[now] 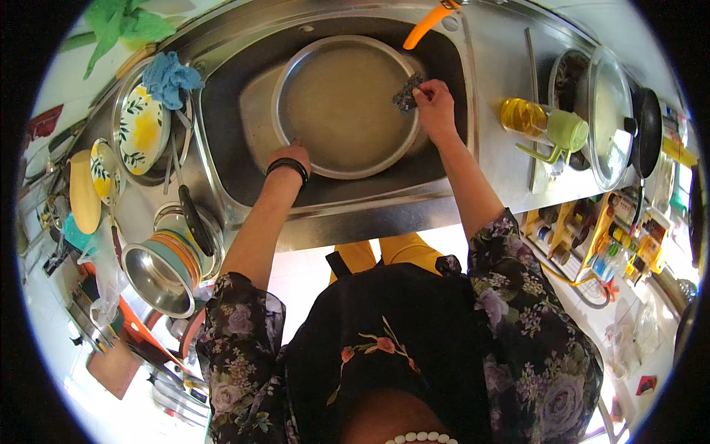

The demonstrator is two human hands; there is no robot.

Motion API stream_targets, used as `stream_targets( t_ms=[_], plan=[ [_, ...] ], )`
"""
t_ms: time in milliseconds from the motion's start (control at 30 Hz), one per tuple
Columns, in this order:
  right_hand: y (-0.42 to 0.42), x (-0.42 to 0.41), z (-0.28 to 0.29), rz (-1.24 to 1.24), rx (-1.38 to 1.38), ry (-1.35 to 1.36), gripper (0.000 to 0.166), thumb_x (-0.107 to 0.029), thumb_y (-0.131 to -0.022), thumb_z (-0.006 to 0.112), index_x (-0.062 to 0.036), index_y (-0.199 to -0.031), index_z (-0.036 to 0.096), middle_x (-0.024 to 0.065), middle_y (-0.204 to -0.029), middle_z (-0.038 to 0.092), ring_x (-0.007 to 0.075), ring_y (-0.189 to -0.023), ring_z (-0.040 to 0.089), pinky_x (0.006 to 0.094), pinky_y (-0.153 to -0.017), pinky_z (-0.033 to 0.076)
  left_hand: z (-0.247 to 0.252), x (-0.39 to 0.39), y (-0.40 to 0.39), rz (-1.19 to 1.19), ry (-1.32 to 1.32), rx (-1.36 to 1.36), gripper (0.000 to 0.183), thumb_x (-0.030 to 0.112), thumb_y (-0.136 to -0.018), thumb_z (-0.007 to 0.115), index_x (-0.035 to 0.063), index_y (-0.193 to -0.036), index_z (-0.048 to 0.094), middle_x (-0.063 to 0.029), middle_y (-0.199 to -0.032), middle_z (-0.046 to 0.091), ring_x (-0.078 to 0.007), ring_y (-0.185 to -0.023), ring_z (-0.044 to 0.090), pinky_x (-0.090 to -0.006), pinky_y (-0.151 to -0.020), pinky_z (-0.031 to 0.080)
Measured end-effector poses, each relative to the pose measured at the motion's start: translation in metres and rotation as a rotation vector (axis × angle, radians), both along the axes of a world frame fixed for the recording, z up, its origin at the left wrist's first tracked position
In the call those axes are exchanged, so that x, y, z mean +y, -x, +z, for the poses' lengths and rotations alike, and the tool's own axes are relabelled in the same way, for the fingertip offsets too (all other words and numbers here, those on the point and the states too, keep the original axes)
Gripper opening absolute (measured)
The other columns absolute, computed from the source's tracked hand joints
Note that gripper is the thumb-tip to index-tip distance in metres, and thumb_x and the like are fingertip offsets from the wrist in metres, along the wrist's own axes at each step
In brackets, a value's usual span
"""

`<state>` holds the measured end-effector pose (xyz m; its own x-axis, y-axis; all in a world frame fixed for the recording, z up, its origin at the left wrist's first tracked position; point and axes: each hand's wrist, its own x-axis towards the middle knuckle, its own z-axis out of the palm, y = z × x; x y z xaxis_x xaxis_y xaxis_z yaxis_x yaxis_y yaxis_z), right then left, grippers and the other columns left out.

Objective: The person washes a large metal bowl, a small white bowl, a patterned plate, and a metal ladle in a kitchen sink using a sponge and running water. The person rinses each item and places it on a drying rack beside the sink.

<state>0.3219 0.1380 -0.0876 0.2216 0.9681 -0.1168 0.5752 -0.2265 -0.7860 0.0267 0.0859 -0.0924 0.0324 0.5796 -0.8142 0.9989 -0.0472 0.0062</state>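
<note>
A large round metal pan (346, 105) rests in the dark basin of a stainless steel sink (222, 172). My left hand (291, 157), a black band at its wrist, grips the pan's near-left rim; its thumb and some fingers are hidden. At the pan's right rim, my right hand (434, 105) pinches a dark grey scouring pad (407, 94) between thumb and fingers. The pad touches the rim. Above the basin's far right hangs an orange faucet spout (427, 26), and no stream shows beneath it.
Left of the basin sit a floral plate (145, 130), a blue cloth (172, 77), a black-handled utensil (194, 219) and stacked metal bowls (161, 272). On the right counter are an oil bottle (524, 117), a glass lid (607, 119) and a black frying pan (646, 133). A spice rack (588, 238) stands lower right.
</note>
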Motion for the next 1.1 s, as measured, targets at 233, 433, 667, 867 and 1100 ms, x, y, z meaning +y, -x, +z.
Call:
stream_targets(
  t_ms=[233,433,667,867,1100],
  plan=[
    [-0.033,-0.011,-0.006,-0.041,0.097,-0.034,0.013,-0.011,-0.083,0.061,-0.0020,-0.091,0.056,0.0005,-0.078,0.053,0.0097,-0.072,0.048,0.0251,-0.068,0.041,0.011,0.011,0.011,-0.049,0.074,0.182,0.053,0.016,-0.086,0.046,0.0053,-0.136,0.032,-0.0172,-0.117,0.056,-0.0312,-0.104,0.057,-0.0398,-0.086,0.047],
    [-0.019,-0.004,0.016,-0.018,-0.028,-0.054,0.015,-0.007,-0.077,0.062,-0.0011,-0.087,0.053,0.0121,-0.084,0.052,0.0264,-0.080,0.052,0.0365,-0.071,0.043,0.012,0.020,0.032,-0.112,0.198,0.346,0.057,0.022,-0.089,0.044,0.0080,-0.141,0.024,-0.0114,-0.126,0.052,-0.0282,-0.106,0.057,-0.0416,-0.084,0.048],
    [-0.007,0.029,-0.014,0.185,-0.348,-0.010,0.020,-0.002,-0.073,0.061,-0.0005,-0.091,0.053,0.0175,-0.098,0.048,0.0366,-0.094,0.050,0.0432,-0.079,0.044,0.033,0.020,0.036,0.066,0.196,0.358,0.035,0.024,-0.088,0.044,0.0091,-0.117,0.056,-0.0111,-0.123,0.054,-0.0278,-0.108,0.056,-0.0406,-0.088,0.046],
    [0.009,0.062,-0.047,0.363,-0.629,-0.131,0.017,-0.001,-0.077,0.052,-0.0050,-0.093,0.056,0.0137,-0.100,0.050,0.0324,-0.098,0.050,0.0419,-0.080,0.047,0.020,0.018,0.051,0.095,0.170,0.304,0.046,0.037,-0.088,0.044,0.0051,-0.120,0.052,-0.0149,-0.122,0.054,-0.0310,-0.111,0.053,-0.0441,-0.092,0.043],
    [0.039,0.098,-0.057,0.715,-0.664,-0.294,0.027,-0.007,-0.078,0.051,-0.0096,-0.104,0.058,0.0057,-0.110,0.050,0.0248,-0.108,0.047,0.0359,-0.084,0.048,-0.023,0.002,0.083,0.106,0.082,0.287,0.062,0.038,-0.088,0.043,0.0056,-0.138,0.027,-0.0163,-0.130,0.046,-0.0305,-0.117,0.048,-0.0431,-0.096,0.039]
  ],
)
